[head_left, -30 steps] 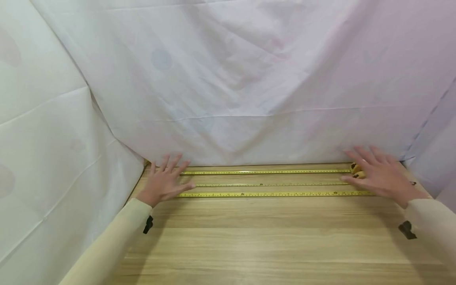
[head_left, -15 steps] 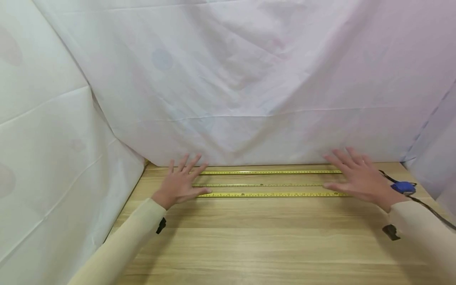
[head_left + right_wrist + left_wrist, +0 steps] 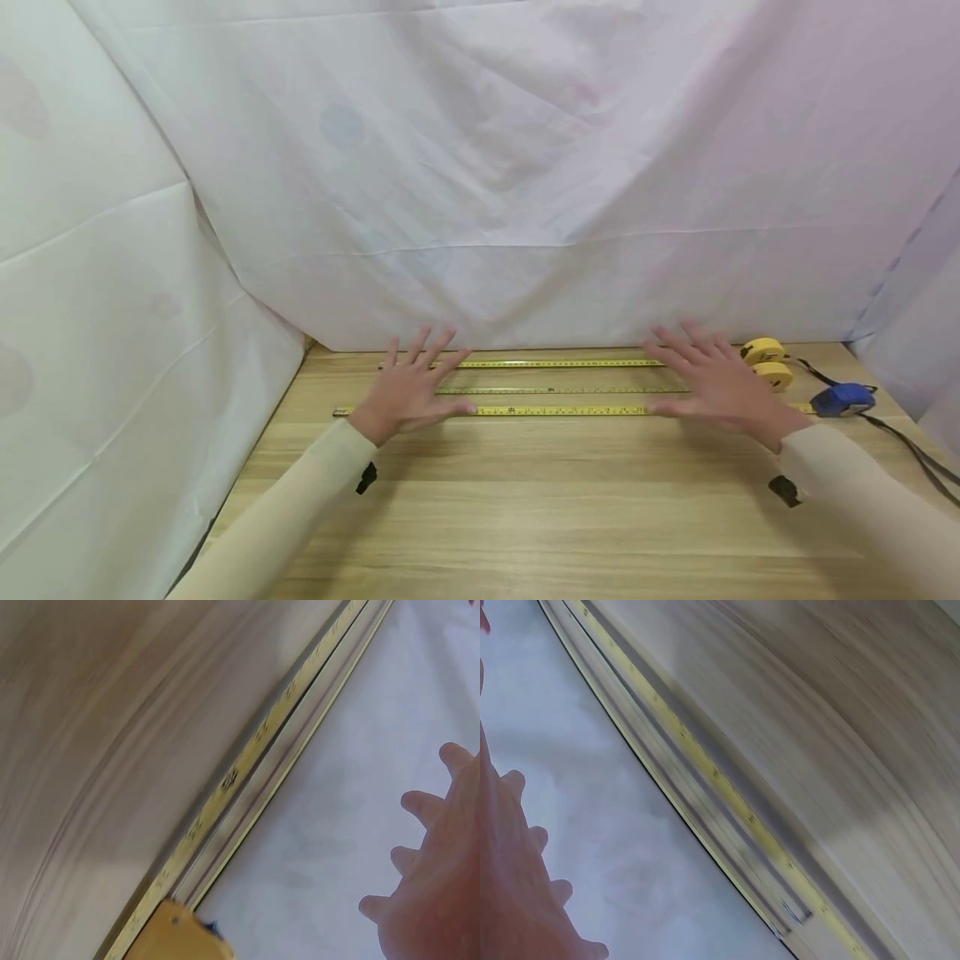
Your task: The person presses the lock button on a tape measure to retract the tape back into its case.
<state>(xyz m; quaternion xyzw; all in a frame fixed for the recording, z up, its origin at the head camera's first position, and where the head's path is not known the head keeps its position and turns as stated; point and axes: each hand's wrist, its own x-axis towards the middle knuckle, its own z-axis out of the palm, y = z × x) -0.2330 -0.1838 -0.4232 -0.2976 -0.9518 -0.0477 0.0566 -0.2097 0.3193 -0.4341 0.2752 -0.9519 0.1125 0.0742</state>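
Observation:
Three tape measures lie pulled out side by side across the wooden table. The nearest has a blue case (image 3: pixel 843 400) and a wide yellow blade (image 3: pixel 562 411); a yellow case (image 3: pixel 762 350) and another yellow case (image 3: pixel 774 377) sit behind it. My left hand (image 3: pixel 411 390) is over the left part of the blades, fingers spread, holding nothing. Over their right part is my right hand (image 3: pixel 720 387), likewise spread and holding nothing, hiding stretches of blade. In the right wrist view, a yellow case (image 3: pixel 176 937) shows below, with fingertips (image 3: pixel 422 806) at the right.
White cloth (image 3: pixel 487 208) hangs behind the table and on both sides, its lower edge close to the rearmost blade. A dark strap (image 3: pixel 911 446) trails from the blue case toward the right. Wood tabletop (image 3: pixel 525 508) stretches in front of the tapes.
Both hands have moved inward toward each other, fingers still spread. The tape cases at the right and the blade ends at the left have come into sight. The tapes stay put.

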